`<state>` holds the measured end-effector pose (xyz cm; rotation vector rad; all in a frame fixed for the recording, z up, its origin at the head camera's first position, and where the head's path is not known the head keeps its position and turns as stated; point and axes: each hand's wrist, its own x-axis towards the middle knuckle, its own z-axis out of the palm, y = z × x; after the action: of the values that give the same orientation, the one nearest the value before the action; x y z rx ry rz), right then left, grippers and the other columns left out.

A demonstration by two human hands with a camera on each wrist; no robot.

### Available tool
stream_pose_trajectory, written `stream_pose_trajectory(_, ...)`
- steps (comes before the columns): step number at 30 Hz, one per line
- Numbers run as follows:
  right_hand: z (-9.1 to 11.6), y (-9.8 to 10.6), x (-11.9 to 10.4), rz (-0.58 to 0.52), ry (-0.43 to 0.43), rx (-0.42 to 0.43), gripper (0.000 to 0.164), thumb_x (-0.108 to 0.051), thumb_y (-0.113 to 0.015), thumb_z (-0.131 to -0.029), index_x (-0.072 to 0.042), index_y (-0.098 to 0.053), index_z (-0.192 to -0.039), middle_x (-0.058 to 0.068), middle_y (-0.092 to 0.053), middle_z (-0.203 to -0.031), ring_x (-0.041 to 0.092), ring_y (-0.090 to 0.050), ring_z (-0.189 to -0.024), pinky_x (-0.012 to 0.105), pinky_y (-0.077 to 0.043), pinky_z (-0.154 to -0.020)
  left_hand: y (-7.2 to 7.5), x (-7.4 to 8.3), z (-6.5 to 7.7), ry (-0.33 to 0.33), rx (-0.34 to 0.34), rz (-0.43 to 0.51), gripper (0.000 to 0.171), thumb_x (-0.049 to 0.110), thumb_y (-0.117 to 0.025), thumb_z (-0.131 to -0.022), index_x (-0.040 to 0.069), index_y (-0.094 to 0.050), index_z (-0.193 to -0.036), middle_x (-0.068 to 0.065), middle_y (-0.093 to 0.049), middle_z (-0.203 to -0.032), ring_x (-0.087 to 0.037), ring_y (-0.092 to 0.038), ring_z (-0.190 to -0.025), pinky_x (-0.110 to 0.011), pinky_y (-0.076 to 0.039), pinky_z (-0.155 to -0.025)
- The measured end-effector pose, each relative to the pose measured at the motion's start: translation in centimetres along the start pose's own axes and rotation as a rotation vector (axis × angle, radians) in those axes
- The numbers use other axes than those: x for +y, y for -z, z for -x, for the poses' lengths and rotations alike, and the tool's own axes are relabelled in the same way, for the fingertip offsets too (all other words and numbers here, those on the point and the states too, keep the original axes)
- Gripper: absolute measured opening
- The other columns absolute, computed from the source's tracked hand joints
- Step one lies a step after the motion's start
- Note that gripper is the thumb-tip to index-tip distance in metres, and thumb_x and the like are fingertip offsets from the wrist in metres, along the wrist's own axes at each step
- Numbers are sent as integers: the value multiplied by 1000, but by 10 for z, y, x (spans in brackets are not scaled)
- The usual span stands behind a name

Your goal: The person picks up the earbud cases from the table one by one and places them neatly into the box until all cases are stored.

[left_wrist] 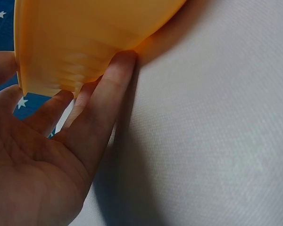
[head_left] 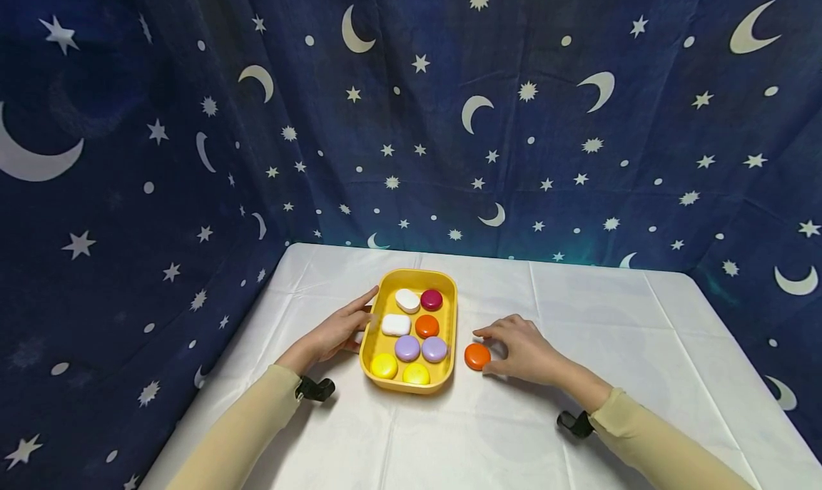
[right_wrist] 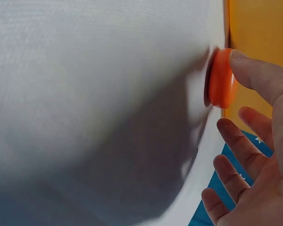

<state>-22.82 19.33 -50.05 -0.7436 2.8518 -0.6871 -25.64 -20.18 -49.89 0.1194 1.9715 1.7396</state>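
Observation:
A yellow tray [head_left: 370, 301] rests on the table, holding several glossy, rounded pieces. My left hand [head_left: 340, 332] is at the tray's left side, and in the left wrist view its fingers [left_wrist: 118, 75] touch the outer wall. No curled grip shows there. Just right of the tray lies an orange disc [head_left: 477, 356] with a rounded edge. My right hand [head_left: 526, 351] is beside it. The thumb touches the disc [right_wrist: 220, 80] in the right wrist view, while the other fingers are spread apart from it.
Inside the tray are an oval white piece [head_left: 407, 301], a rectangular white one [head_left: 396, 324], a dark red disc [head_left: 432, 299], another orange disc [head_left: 427, 326], two lilac discs [head_left: 407, 348] and two yellow discs [head_left: 384, 366]. A white cloth [head_left: 642, 347] covers the table. Starry blue curtains [head_left: 437, 119] hang behind it.

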Motion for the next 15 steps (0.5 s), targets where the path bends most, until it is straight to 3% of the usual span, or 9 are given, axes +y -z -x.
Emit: stream_pose_trajectory(15, -3, -6, -4, 13, -41, -29, 59, -42, -90, -75, -28, -71, -129, -11, -65, -116, 16, -47, -111, 43, -39, -95, 0, -1, -1, 5, 7, -7, 67, 27, -54, -103, 45, -26, -161, -14, -33, -162, -34, -56, -128, -47, -60, -84)
